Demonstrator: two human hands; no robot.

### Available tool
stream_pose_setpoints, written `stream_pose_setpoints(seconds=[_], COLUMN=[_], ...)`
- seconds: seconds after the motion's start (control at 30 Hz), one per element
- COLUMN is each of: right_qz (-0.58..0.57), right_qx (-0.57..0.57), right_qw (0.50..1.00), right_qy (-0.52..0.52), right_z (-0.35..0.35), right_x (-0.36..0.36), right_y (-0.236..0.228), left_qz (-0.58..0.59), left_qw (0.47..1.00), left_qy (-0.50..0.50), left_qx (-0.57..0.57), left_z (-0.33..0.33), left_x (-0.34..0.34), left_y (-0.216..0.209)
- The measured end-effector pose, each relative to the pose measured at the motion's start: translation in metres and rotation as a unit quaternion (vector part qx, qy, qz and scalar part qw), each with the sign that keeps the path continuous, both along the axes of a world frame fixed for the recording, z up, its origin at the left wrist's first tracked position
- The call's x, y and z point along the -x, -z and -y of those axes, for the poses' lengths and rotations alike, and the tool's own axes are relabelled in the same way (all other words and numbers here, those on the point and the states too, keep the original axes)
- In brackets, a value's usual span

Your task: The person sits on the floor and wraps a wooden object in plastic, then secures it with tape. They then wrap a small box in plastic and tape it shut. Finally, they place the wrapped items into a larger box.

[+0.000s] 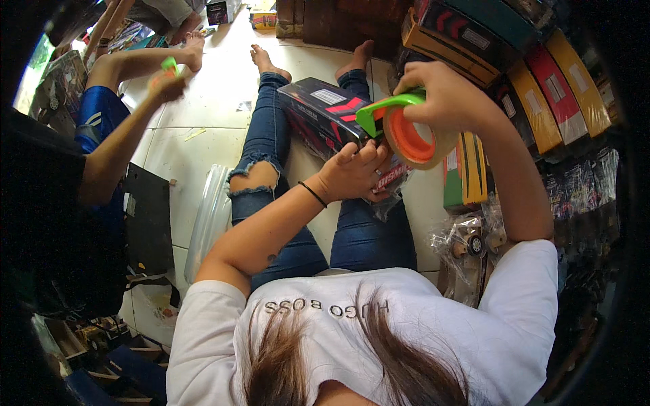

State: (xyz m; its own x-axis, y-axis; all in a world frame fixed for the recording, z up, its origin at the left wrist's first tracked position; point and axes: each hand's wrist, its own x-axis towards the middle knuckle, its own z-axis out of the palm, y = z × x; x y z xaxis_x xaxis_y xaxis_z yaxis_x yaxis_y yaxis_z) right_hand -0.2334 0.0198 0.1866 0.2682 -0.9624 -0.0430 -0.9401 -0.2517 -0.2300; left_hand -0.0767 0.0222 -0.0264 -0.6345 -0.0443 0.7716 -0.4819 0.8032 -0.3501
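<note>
A long black box (315, 101) with pink stripes and a white label stands on the floor between my outstretched legs. Over its near end lies my left hand (355, 170), fingers spread and bent against the box; clear plastic film shows below them. My right hand (440, 95) grips a green and orange tape dispenser (396, 101) that carries a wide roll of tape (433, 150). The dispenser's green front end is right at the box's near top edge, just above my left fingers. Whether tape is stuck to the box there I cannot tell.
At right, stacked boxes (562, 88) and a green-yellow box (467, 177) stand close by. Beside my right hip lie plastic-wrapped wooden toys (467, 254). A roll of clear film (206, 216) lies left of my leg. A co-worker's hand (166, 88) holds another green-orange dispenser (168, 68) at left.
</note>
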Motion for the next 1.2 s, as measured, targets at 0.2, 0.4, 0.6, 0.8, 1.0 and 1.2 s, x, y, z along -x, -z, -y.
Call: stream_pose_setpoints(seconds=[0.2, 0.4, 0.6, 0.8, 1.0, 1.2], right_qz=[0.05, 0.16, 0.153, 0.138, 0.131, 0.135], right_qx=[0.046, 0.178, 0.206, 0.209, 0.195, 0.198], right_qw=[0.997, 0.97, 0.964, 0.964, 0.964, 0.962], right_qy=[0.021, 0.043, 0.07, 0.089, 0.121, 0.129], right_z=[-0.019, -0.089, -0.131, -0.17, -0.205, -0.228], right_x=[-0.001, 0.016, 0.027, 0.026, 0.03, 0.017], right_y=[0.006, 0.053, 0.077, 0.087, 0.107, 0.112], left_qz=[-0.015, -0.042, -0.054, -0.074, -0.069, -0.095], left_qw=[0.999, 0.998, 0.997, 0.996, 0.996, 0.994], left_qy=[0.016, 0.037, 0.017, 0.013, -0.013, 0.013], left_qx=[-0.026, -0.018, -0.044, -0.055, -0.051, -0.045], left_z=[-0.001, -0.003, -0.006, -0.006, -0.006, -0.007], left_x=[0.003, 0.003, 0.004, 0.0, 0.0, -0.002], left_y=[0.0, 0.005, 0.012, 0.015, 0.013, 0.014])
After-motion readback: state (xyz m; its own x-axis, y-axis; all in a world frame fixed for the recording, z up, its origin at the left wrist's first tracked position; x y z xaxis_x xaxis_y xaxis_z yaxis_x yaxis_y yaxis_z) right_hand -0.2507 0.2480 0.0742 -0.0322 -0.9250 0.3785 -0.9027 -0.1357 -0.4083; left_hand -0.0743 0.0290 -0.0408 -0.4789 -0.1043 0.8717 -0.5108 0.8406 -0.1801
